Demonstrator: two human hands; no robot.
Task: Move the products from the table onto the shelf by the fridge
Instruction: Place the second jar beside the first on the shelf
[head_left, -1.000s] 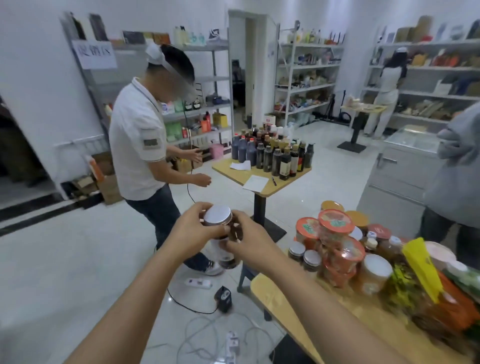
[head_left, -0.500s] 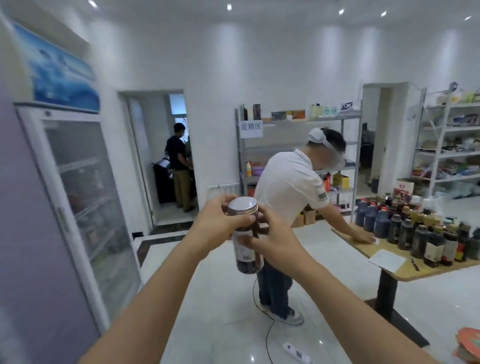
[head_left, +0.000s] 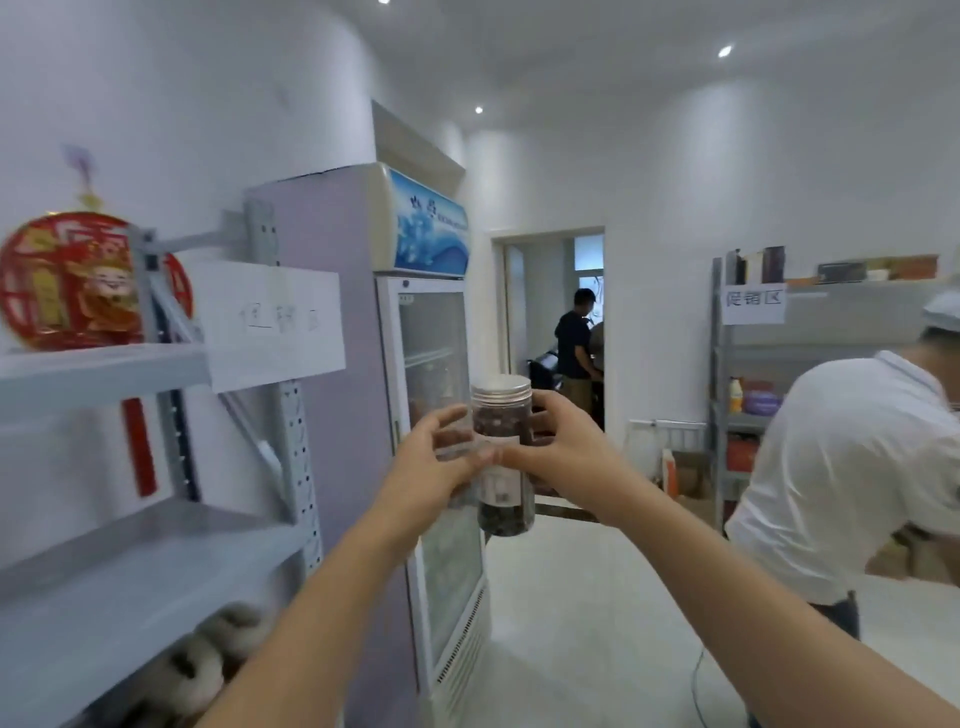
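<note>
I carry a tall clear jar (head_left: 504, 447) of dark contents with a silver lid, upright at chest height. My left hand (head_left: 436, 462) and my right hand (head_left: 561, 452) both grip it, fingers curled round its sides. Left of the jar stands a grey metal shelf (head_left: 130, 566) with a bare middle board. Between that shelf and the jar rises the glass-door fridge (head_left: 431, 415) with a blue header. The product table is out of view.
A red paper ornament (head_left: 67, 280) sits on the shelf's upper board, and round pale things lie on a lower level. A person in a white shirt (head_left: 852, 483) bends at the right. Another grey shelf (head_left: 769, 384) stands behind, and a doorway (head_left: 556, 322) holds another person.
My view has swung left from the product table past the fridge to the grey shelf. Both hands keep hold of the jar, now raised in front of the fridge door.
</note>
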